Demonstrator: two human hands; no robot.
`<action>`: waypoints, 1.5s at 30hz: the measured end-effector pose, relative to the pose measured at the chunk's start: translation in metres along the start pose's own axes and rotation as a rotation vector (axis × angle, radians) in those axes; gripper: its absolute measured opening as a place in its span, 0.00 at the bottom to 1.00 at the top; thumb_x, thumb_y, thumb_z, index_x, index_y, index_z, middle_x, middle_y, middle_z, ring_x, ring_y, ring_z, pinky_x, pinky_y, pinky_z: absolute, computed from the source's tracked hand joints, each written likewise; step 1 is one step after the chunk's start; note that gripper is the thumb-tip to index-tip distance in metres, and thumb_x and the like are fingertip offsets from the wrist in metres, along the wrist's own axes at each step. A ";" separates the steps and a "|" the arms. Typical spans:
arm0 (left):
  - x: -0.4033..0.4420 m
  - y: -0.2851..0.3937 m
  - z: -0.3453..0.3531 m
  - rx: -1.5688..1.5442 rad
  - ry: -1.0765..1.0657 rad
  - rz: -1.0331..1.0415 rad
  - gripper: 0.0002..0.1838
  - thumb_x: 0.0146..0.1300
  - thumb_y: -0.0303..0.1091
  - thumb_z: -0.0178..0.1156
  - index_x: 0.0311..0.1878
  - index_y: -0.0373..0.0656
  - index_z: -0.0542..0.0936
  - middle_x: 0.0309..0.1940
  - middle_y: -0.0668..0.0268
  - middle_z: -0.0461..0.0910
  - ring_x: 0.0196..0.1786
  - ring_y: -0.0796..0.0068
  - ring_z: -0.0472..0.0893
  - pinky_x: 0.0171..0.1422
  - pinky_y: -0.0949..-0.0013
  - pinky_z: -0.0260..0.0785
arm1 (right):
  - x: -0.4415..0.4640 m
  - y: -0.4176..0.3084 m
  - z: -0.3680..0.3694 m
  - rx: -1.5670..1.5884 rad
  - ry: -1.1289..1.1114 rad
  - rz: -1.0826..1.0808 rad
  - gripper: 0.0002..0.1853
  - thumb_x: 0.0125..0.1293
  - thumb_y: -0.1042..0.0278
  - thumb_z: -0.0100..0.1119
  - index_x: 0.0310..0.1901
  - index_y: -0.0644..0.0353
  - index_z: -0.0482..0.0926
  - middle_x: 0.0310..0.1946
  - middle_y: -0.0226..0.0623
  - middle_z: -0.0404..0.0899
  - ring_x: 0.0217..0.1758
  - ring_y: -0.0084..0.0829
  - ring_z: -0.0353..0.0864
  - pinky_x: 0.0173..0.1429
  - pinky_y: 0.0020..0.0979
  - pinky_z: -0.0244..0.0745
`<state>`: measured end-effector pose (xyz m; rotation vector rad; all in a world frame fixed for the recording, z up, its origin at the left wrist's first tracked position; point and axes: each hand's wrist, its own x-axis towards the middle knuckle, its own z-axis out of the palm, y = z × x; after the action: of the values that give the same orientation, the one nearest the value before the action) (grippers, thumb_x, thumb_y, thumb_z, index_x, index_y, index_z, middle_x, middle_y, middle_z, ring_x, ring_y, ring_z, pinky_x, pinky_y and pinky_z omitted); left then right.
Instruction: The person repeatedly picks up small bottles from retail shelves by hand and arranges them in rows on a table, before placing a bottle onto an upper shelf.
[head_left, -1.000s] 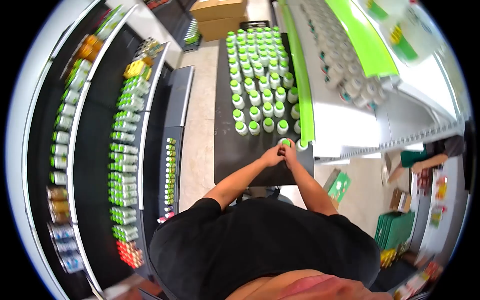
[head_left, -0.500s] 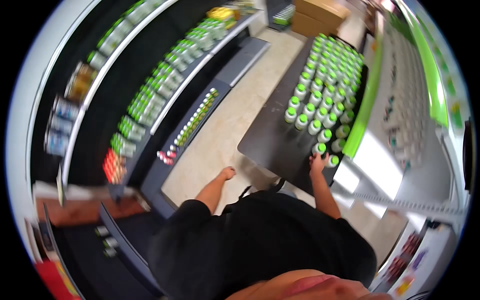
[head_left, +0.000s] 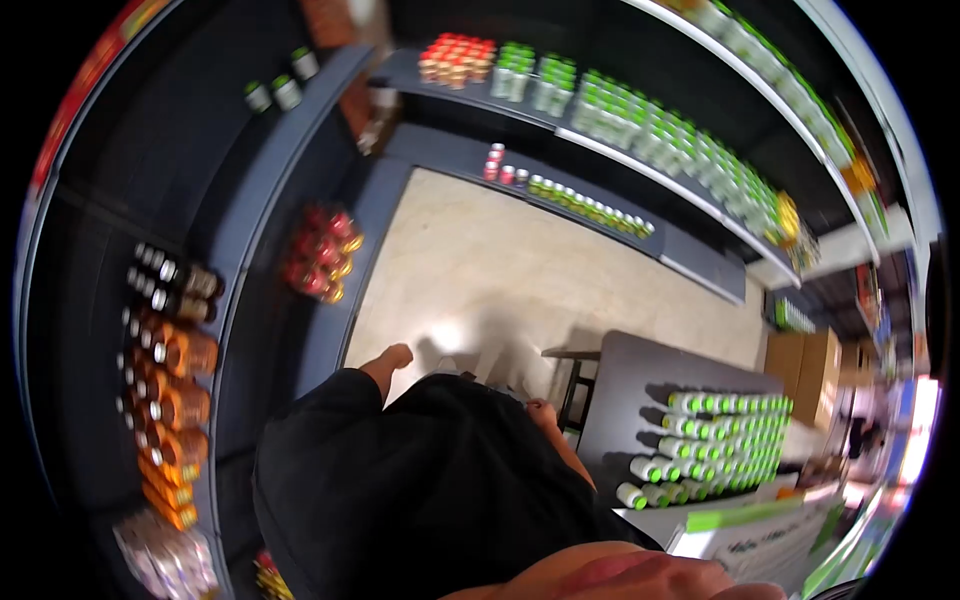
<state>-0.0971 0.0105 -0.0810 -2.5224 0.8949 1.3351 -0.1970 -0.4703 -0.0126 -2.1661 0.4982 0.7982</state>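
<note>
Green-capped bottles [head_left: 712, 451] on the table [head_left: 630, 390] — can't see inside. Left hand [head_left: 400, 356], right hand [head_left: 542, 412] — honestly can't tell if they're spread.

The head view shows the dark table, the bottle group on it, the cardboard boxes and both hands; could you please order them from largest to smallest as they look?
1. Dark table
2. Bottle group
3. Cardboard boxes
4. Left hand and right hand: too alike to rank

Dark shelves [head_left: 270, 195] border a pale, shiny floor [head_left: 450, 255].
</note>
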 end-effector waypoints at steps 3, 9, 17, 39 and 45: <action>-0.052 0.028 0.077 -0.418 -0.046 -0.033 0.15 0.48 0.31 0.68 0.43 0.44 0.87 0.44 0.56 0.85 0.48 0.53 0.84 0.50 0.54 0.77 | -0.009 -0.067 0.000 -0.074 0.032 -0.081 0.15 0.60 0.63 0.61 0.47 0.58 0.85 0.35 0.39 0.87 0.38 0.32 0.86 0.45 0.33 0.80; -0.138 0.074 0.161 -1.391 -0.022 -0.340 0.18 0.52 0.41 0.69 0.46 0.46 0.85 0.40 0.62 0.85 0.45 0.59 0.84 0.48 0.58 0.77 | 0.096 -0.072 0.001 0.118 -0.271 -0.016 0.09 0.63 0.71 0.61 0.44 0.61 0.79 0.29 0.35 0.82 0.28 0.28 0.81 0.32 0.31 0.78; -0.108 0.032 0.133 -1.594 0.234 -0.307 0.13 0.57 0.43 0.64 0.38 0.44 0.84 0.31 0.62 0.84 0.34 0.64 0.83 0.37 0.59 0.77 | 0.156 -0.198 0.006 0.040 -0.339 -0.101 0.07 0.63 0.71 0.58 0.41 0.61 0.81 0.28 0.34 0.81 0.27 0.25 0.79 0.30 0.29 0.76; -0.004 -0.340 -0.232 -2.093 0.943 -0.322 0.17 0.63 0.35 0.58 0.56 0.49 0.80 0.38 0.63 0.83 0.37 0.79 0.80 0.44 0.69 0.73 | 0.451 -0.386 -0.032 0.073 -0.354 -0.151 0.11 0.69 0.61 0.55 0.51 0.50 0.78 0.43 0.42 0.84 0.35 0.36 0.84 0.36 0.49 0.76; -0.119 -0.387 -0.371 -1.152 1.367 -0.417 0.17 0.58 0.28 0.59 0.52 0.40 0.80 0.36 0.64 0.82 0.36 0.71 0.80 0.46 0.67 0.74 | 0.470 -0.462 -0.028 -0.025 -0.519 0.074 0.18 0.71 0.58 0.49 0.59 0.51 0.72 0.50 0.40 0.82 0.43 0.41 0.84 0.49 0.58 0.71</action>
<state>0.3335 0.2303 0.1792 -4.0379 -0.6899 -0.4286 0.4188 -0.2429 -0.0753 -1.8673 0.2994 1.3585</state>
